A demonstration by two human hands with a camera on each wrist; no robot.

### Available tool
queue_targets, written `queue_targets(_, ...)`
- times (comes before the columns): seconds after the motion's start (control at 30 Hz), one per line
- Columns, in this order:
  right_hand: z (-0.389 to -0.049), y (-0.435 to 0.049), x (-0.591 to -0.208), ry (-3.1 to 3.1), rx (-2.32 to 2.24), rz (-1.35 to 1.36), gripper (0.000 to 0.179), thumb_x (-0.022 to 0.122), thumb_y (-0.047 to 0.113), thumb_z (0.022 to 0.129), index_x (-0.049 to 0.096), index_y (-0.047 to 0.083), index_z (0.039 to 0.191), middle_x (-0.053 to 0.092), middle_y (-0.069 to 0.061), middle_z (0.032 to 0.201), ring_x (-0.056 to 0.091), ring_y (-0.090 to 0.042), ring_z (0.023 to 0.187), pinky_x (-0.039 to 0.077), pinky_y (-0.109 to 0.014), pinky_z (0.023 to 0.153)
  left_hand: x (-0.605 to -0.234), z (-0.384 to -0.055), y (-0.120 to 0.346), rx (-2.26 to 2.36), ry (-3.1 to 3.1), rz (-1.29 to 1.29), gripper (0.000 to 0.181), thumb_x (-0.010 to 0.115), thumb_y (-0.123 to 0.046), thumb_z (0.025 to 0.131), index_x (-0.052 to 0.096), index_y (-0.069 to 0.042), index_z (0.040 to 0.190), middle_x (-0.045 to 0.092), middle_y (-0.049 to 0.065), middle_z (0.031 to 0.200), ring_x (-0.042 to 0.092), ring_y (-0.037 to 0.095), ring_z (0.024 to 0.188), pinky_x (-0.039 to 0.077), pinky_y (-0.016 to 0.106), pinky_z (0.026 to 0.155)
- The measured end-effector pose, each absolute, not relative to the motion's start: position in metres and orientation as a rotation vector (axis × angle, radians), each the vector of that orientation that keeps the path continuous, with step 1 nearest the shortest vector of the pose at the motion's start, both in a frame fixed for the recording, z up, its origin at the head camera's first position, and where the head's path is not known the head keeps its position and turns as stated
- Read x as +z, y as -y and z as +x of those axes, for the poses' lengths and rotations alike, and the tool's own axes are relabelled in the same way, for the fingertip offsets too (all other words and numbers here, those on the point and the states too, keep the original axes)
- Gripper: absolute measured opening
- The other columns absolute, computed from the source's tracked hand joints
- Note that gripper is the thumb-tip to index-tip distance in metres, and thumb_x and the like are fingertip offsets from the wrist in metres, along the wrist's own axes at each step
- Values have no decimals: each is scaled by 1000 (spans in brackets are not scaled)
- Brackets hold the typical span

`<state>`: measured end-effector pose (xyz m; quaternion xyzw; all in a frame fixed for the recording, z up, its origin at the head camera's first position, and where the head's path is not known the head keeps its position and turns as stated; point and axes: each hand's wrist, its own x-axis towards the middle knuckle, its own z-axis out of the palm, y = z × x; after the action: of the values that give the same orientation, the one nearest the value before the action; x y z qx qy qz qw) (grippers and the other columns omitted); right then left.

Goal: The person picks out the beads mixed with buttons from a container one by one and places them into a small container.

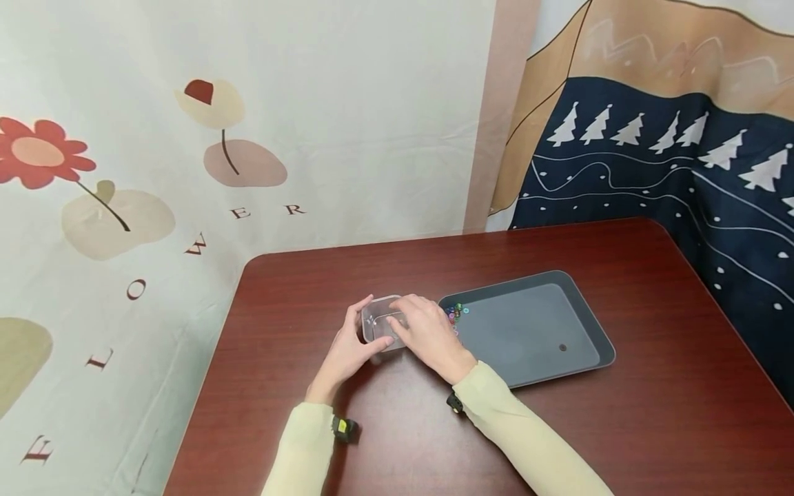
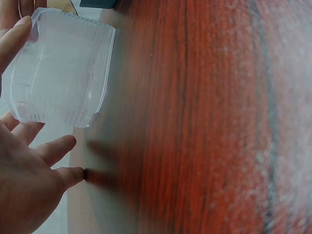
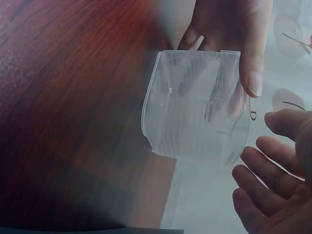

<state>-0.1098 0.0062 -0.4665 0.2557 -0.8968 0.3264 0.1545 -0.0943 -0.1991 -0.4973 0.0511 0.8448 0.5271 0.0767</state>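
Note:
A clear plastic box (image 1: 374, 325) with a rounded rim is in front of me on the left part of the table. My left hand (image 1: 344, 351) holds it, thumb along the near rim and fingers at its left side; the thumb (image 2: 14, 41) shows on the rim in the left wrist view. Over the box's right side hovers my right hand (image 1: 428, 334), fingers loosely bent and the thumb apart. In the right wrist view these fingers (image 3: 268, 175) hold nothing visible. Whether the box touches the table cannot be told.
Right of the box lies a grey tray (image 1: 527, 331). Small coloured beads (image 1: 457, 313) are gathered at its left end, partly behind my right hand. A small dark round piece (image 1: 562, 347) lies near its right end. Printed curtains (image 1: 372, 124) hang behind the brown table (image 1: 409, 441).

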Motion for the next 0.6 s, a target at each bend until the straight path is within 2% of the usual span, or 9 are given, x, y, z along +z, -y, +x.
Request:
queue_targets(0.17, -107, -11, -465, 2547, 951, 720, 18, 78, 19, 94, 76, 9, 109, 74, -5, 109, 70, -24, 100, 56, -43, 90, -499, -95, 200, 1574, -2540, 156, 92, 87, -24, 86, 31, -31, 159, 53, 9, 152, 50, 25, 141, 38, 50, 115)
queue_targets(0.37, -99, -24, -459, 2518, 1016, 680, 18, 76, 19, 96, 77, 9, 110, 74, -2, 112, 70, -22, 101, 57, -43, 89, -498, -94, 202, 1596, -2538, 153, 92, 88, -23, 85, 32, -30, 158, 55, 11, 149, 54, 29, 137, 39, 51, 113)
queue_targets(0.6, -88, -62, -460, 2522, 1121, 538, 29, 73, 25, 98, 75, 12, 124, 72, -2, 121, 68, -21, 113, 56, -44, 93, -499, -95, 200, 1576, -2557, 125, 94, 89, -25, 83, 33, -31, 159, 58, 12, 146, 54, 28, 137, 37, 51, 114)
